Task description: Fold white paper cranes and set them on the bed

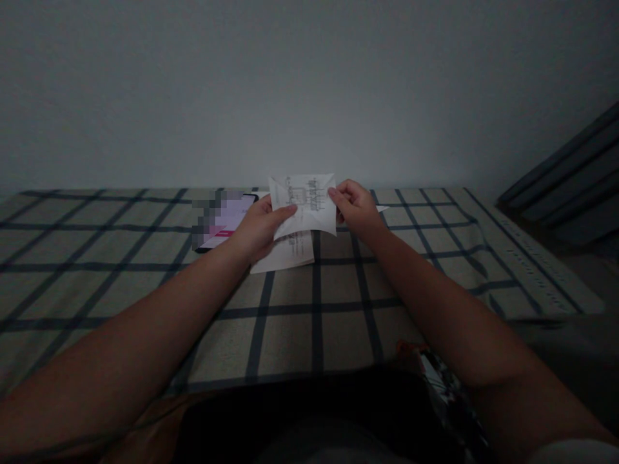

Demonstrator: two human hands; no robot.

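Note:
A creased sheet of paper (304,205) with dark writing or print is held up between my two hands. My left hand (261,225) grips its left side, thumb across the front. At the right edge, my right hand (355,203) pinches the sheet between thumb and fingers. Below it a second printed paper (290,252) lies on the cloth, partly covered by the held sheet and my left hand. Left of my left hand is a phone (232,222) with a lit screen, partly blurred out. A small white paper tip (383,208) shows just beyond my right hand.
A checked tablecloth (338,283) covers the table, which meets a plain wall (309,90) at the back. At the right stands a dark ridged surface (570,174). Near my lap, a patterned object with an orange part (411,347) is partly hidden by my right arm.

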